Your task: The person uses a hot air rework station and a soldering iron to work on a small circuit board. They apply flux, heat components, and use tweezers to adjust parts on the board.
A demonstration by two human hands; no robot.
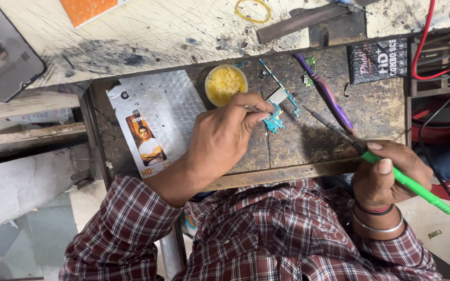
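Observation:
My left hand (224, 136) is closed on thin metal tweezers (252, 109) whose tips rest by a teal circuit board (279, 99) lying on a dark worn work block (339, 130). My right hand (386, 174) grips a soldering iron with a green handle (412, 186); its dark metal tip (321, 120) points toward the board, a short way to its right. A small round tin of yellow flux (226, 83) sits just left of the board.
A purple toothbrush (325, 92) lies right of the board. A bubble-wrap sheet with a printed card (154, 119) is at left, a black packet (378, 60) at upper right. Red and black wires (433, 62) hang at right. A phone (3, 49) lies at upper left, beside an orange card (87, 9) and a yellow rubber band (252, 10).

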